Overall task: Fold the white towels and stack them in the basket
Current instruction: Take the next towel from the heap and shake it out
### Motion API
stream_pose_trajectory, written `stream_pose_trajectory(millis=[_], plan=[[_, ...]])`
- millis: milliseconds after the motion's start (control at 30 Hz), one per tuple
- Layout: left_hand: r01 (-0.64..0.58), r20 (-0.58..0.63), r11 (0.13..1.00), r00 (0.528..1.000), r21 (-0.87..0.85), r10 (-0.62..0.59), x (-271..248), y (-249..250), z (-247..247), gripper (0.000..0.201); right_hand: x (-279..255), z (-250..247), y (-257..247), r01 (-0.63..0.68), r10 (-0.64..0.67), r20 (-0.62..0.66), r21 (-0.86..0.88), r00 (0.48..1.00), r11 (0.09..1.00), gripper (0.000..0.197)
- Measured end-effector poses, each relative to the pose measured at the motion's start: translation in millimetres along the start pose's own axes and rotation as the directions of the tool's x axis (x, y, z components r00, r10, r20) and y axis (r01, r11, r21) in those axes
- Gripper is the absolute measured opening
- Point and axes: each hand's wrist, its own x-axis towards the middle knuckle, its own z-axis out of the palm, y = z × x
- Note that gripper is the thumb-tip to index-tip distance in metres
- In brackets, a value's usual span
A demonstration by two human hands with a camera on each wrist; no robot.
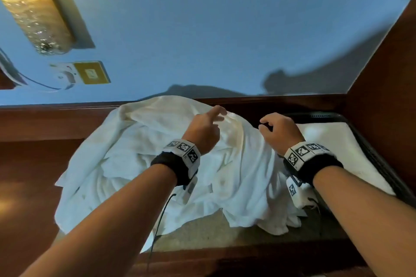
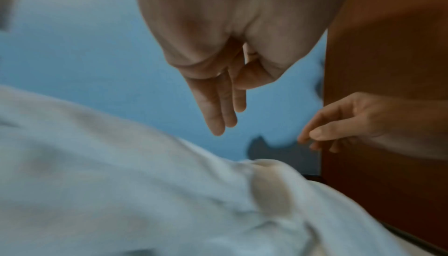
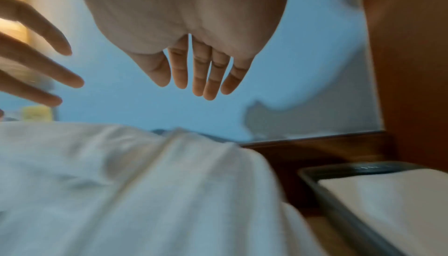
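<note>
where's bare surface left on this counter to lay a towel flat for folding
Two bare patches: the dark wood left of the towel pile, and a beige strip along the near edge in front of it. The pile crowds the middle; the basket, holding a folded towel, fills the right corner.

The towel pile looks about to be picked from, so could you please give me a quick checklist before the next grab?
1. Left hand free, fingers relaxed above the towel pile: ok.
2. Right hand free, holding nothing: ok.
3. A single towel edge singled out in the pile: cannot tell.
4. Basket within reach on the right: ok.
5. Folded towel lies flat in the basket: ok.
</note>
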Motion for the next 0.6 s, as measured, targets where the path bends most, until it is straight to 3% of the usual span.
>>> stream_pose_trajectory(millis=[100, 200, 300, 367, 467, 600], plan=[[0.124, -0.071, 0.992, 0.99, 0.028, -0.121, -36.7, -34.8, -78.1, 0.048, -10.9, 34.1, -74.4, 0.116, -0.117, 0.039, 0.043, 0.992, 0.992, 0.02], [0.264, -0.142, 0.959, 0.958, 0.106, -0.248, -67.2, -71.1, -142.1, 0.046, -20.8, 71.6, -130.6, 0.245, -0.237, 0.176, -0.025, 0.955, 0.969, 0.024], [0.395, -0.234, 0.902, 0.907, 0.177, -0.351, -83.4, -104.4, -190.6, 0.039, -20.8, 99.3, -167.5, 0.334, -0.277, 0.313, -0.145, 0.908, 0.931, 0.029], [0.444, -0.26, 0.848, 0.889, 0.29, -0.377, -83.5, -118.5, -210.0, 0.031, -12.8, 110.0, -183.0, 0.353, -0.28, 0.337, -0.178, 0.899, 0.919, 0.031], [0.454, -0.294, 0.755, 0.889, 0.474, -0.351, -71.8, -126.0, -221.3, 0.018, 11.9, 117.9, -192.6, 0.341, -0.263, 0.331, -0.204, 0.906, 0.918, 0.032], [0.371, -0.238, 0.792, 0.927, 0.485, -0.288, -40.4, -127.4, -219.9, 0.024, 54.5, 110.5, -177.3, 0.228, -0.129, 0.3, -0.322, 0.945, 0.919, 0.033]])
